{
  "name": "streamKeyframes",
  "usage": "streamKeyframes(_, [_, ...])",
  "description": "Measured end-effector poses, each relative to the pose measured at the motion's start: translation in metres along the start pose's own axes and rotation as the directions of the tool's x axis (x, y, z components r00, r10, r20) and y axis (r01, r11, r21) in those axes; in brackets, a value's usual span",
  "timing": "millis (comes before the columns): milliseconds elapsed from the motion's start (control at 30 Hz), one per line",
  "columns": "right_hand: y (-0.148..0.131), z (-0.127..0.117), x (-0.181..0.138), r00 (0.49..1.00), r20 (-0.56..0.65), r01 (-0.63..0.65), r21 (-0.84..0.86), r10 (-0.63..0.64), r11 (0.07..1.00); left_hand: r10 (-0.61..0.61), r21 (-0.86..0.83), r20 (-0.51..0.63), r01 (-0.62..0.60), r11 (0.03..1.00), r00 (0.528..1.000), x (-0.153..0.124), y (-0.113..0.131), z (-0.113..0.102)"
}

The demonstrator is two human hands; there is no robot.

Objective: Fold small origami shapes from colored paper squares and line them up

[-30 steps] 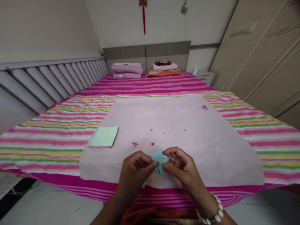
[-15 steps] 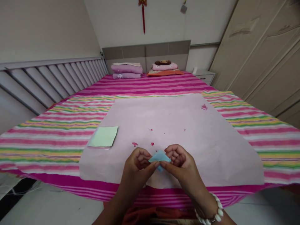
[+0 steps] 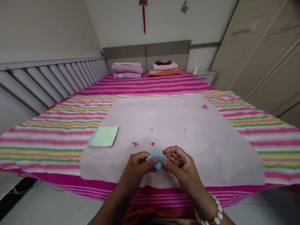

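Observation:
A small folded piece of light blue paper (image 3: pixel 156 154) is held between my two hands, just above the near part of a large pale sheet (image 3: pixel 178 115). My left hand (image 3: pixel 140 164) pinches its left side, thumb on top and fingers curled behind. My right hand (image 3: pixel 177 161) grips the right side the same way, with a white bead bracelet at the wrist. Beyond my hands lie a few torn red scraps (image 3: pixel 135 144) on the sheet. Part of the blue paper is covered by my thumbs.
A stack of square paper (image 3: pixel 104 136), pale green on top, lies at the sheet's left. A small pink folded paper shape (image 3: pixel 205 107) sits near its far right corner. Striped bedding (image 3: pixel 58 125) surrounds the sheet; folded quilts (image 3: pixel 127 69) rest by the headboard (image 3: pixel 133 51).
The blue paper has shifted slightly left and is turned so more of its lower point shows. My left fingers have closed in underneath; both hands still hold it.

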State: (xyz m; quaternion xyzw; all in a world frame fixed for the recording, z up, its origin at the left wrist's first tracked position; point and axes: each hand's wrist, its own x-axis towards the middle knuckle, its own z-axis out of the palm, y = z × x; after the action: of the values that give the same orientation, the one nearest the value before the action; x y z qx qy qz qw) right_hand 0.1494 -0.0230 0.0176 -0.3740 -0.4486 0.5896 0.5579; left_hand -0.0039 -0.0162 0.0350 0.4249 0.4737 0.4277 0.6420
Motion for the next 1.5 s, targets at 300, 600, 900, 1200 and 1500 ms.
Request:
streamKeyframes(300, [-0.001, -0.002, 0.001, 1.0, -0.01, -0.006, 0.046, 0.006, 0.999, 0.027, 0.05, 0.053, -0.029, 0.998, 0.998, 0.003, 0.0, -0.005])
streamKeyframes(600, [-0.005, 0.0, 0.002, 0.998, -0.035, 0.053, -0.02, -0.054, 0.998, 0.049, 0.079, 0.031, -0.052, 0.996, 0.998, 0.004, 0.002, -0.003])
streamKeyframes(900, [-0.001, -0.001, 0.004, 0.992, -0.079, 0.095, 0.004, -0.095, 0.995, 0.103, 0.037, -0.103, -0.099, 0.994, 0.989, 0.011, -0.004, -0.001])
streamKeyframes(1200, [0.005, -0.003, 0.006, 0.996, -0.083, 0.052, 0.078, -0.046, 0.996, 0.143, 0.033, -0.123, -0.14, 0.99, 0.982, 0.014, -0.005, -0.007])
streamKeyframes(1500, [0.003, -0.009, 0.008, 0.999, 0.0, 0.036, 0.124, -0.036, 0.992, 0.046, -0.132, -0.018, -0.048, 0.99, 0.999, 0.009, -0.014, 0.002])
